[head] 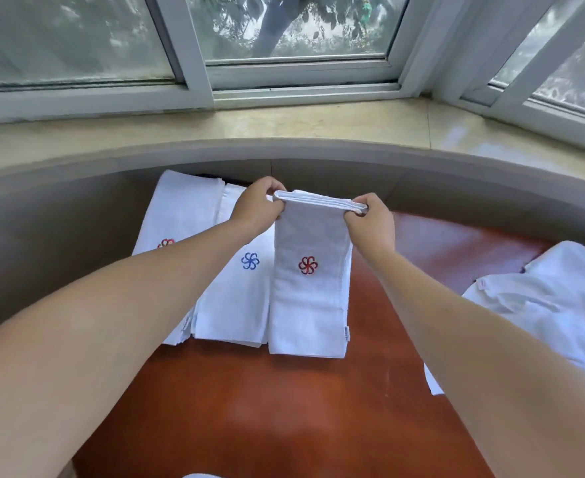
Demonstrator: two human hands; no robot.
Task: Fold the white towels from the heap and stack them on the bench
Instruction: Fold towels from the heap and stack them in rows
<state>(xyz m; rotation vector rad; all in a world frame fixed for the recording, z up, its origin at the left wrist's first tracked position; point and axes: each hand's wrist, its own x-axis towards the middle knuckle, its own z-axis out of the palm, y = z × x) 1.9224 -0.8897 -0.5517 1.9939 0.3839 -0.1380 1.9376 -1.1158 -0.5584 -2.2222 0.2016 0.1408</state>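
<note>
White terry, folded into a long narrow strip with a red flower emblem (307, 264), is what we are holding: the folded towel (309, 281) is hanging from its doubled top edge, its lower end reaching down to the red-brown bench (284, 408). Our left hand (257, 208) is pinching the top left corner and our right hand (370, 220) is pinching the top right corner, fingers curled over the stacked layers.

We are judging this as the placing step. To do it well we are wanting to keep both corners level so the layers do not slip, line the strip's long edge against the neighbouring towel, and lay it down from the near end towards the far end.

Just to the left, a folded towel with a blue flower (239, 298) is lying on the bench, partly over another with a red mark (177, 215). Well to the right, the unfolded heap (542, 305) is waiting. Beyond, a stone sill (284, 125) is running under the windows (294, 29).
</note>
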